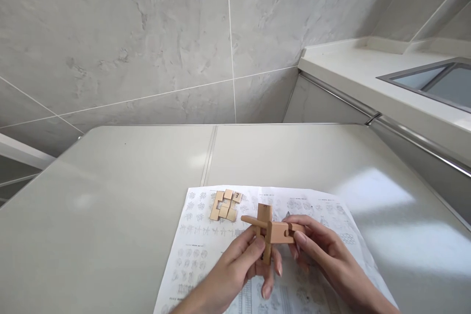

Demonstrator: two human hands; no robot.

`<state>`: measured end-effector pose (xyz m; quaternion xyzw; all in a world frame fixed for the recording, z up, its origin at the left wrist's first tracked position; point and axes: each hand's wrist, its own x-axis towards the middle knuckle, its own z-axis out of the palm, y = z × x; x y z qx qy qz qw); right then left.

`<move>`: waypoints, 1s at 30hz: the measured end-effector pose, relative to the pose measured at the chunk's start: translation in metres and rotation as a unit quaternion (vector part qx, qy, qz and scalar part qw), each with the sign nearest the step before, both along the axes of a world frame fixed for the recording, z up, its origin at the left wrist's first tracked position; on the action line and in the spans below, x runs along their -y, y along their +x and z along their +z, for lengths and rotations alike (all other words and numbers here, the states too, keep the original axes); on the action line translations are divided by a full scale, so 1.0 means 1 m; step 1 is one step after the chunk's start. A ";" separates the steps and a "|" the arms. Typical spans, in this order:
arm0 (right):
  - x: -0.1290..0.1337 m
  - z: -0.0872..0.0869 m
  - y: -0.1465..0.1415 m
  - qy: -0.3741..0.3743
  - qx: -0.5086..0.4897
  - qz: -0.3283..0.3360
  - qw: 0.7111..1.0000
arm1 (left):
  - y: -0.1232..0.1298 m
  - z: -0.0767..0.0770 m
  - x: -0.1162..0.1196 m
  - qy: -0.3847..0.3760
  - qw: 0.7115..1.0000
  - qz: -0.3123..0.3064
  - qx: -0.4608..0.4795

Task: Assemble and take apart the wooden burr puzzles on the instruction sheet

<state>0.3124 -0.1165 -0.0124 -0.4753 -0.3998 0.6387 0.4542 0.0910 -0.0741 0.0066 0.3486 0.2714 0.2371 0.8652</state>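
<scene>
A partly interlocked set of brown wooden puzzle pieces is held above a printed sheet. My left hand grips its lower left part between thumb and fingers, with some fingertips extending beneath it. The fingers of my right hand pinch the right end of the horizontal piece, which has a rounded notch. One piece stands upright through the middle, and a thin one sticks out to the left. Several lighter wooden pieces, one marked 3, lie together on the sheet's upper left.
The sheet rests on a pale table with a seam across it. A white counter with a dark-framed inset stands at the right. Grey tiles are beyond the table.
</scene>
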 end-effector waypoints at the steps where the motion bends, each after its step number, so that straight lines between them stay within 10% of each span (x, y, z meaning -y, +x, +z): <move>1: 0.000 0.000 0.000 -0.001 0.000 0.001 1.000 | 0.000 0.000 0.000 0.001 1.000 -0.001 0.003; 30: -0.002 -0.001 -0.005 -0.134 -0.192 0.058 0.970 | -0.011 0.001 -0.004 -0.041 0.983 -0.151 0.096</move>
